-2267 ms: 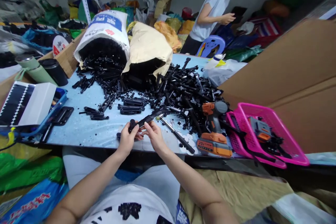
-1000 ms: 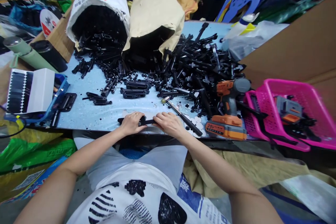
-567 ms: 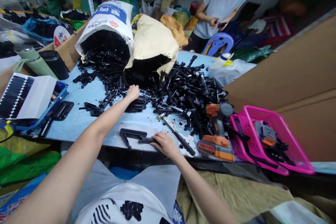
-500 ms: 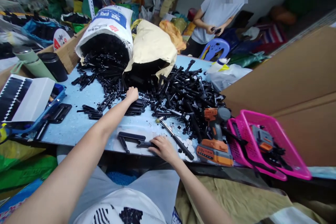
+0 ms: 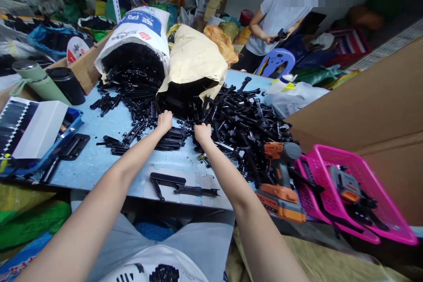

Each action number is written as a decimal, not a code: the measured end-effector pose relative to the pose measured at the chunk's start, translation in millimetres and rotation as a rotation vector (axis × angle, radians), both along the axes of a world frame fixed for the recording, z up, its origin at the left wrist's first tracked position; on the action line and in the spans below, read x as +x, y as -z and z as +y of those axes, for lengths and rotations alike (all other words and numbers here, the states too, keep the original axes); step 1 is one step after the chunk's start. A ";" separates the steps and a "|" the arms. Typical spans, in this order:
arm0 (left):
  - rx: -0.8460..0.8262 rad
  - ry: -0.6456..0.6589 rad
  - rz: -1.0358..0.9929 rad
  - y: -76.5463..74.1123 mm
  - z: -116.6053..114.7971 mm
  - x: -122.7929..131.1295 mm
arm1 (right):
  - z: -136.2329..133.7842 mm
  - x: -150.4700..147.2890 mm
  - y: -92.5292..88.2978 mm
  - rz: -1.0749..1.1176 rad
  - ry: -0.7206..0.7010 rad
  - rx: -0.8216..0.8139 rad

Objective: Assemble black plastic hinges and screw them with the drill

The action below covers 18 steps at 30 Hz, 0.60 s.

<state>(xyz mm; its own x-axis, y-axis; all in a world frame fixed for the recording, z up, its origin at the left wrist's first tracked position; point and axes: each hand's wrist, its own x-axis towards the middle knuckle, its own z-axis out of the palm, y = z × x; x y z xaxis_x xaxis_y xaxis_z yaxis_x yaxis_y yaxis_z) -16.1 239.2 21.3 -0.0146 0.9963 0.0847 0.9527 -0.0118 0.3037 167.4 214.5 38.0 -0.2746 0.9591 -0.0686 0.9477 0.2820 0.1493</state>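
Both my hands reach across the table to small black parts in front of the paper sack (image 5: 198, 59). My left hand (image 5: 164, 120), fingers curled, is at the left of the sack's mouth; what it pinches is hidden. My right hand (image 5: 202, 133) is closed at the edge of the large pile of black plastic parts (image 5: 241, 116), its fingertips and anything in them too small to make out. Near the table's front edge lie a black jointed arm (image 5: 168, 179) and a black fork-ended piece (image 5: 197, 191), untouched. Slim black parts (image 5: 172, 139) lie stacked below my left hand.
An orange cordless drill (image 5: 280, 180) stands right of my forearm, beside a pink basket (image 5: 366, 185). A white sack (image 5: 139, 31) spills black parts. At left are a blue tray (image 5: 74, 119), a green bottle (image 5: 44, 83) and a black cup (image 5: 68, 86). A co-worker (image 5: 271, 22) stands behind.
My right hand has left the fork-ended piece and moved forward to the pile. My left hand has stayed about the same place. My right forearm now covers most of the long-handled tool.
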 end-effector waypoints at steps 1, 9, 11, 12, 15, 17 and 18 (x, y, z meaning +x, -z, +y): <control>0.029 0.009 -0.008 -7.0 -10.4 -6.0 | 9.2 -3.0 -0.1 -0.004 0.006 -0.031; 0.131 0.431 -0.308 -25.9 -170.4 -73.5 | -15.5 17.2 -4.6 0.177 -0.080 -0.034; 0.038 0.446 -0.289 -20.7 -206.0 -81.1 | -44.3 22.8 -9.3 0.296 -0.139 -0.036; -0.004 0.439 -0.251 -18.4 -219.2 -82.3 | -60.8 24.9 -11.9 0.374 -0.182 -0.055; -0.103 0.405 -0.058 -16.5 -240.1 -77.8 | -110.8 29.1 -18.6 0.599 -0.295 -0.181; -0.146 0.375 0.079 -21.0 -243.2 -70.3 | -138.0 29.5 -21.1 0.663 -0.307 -0.284; -0.156 0.369 0.132 -24.6 -243.3 -65.9 | -148.4 28.8 -21.9 0.676 -0.302 -0.329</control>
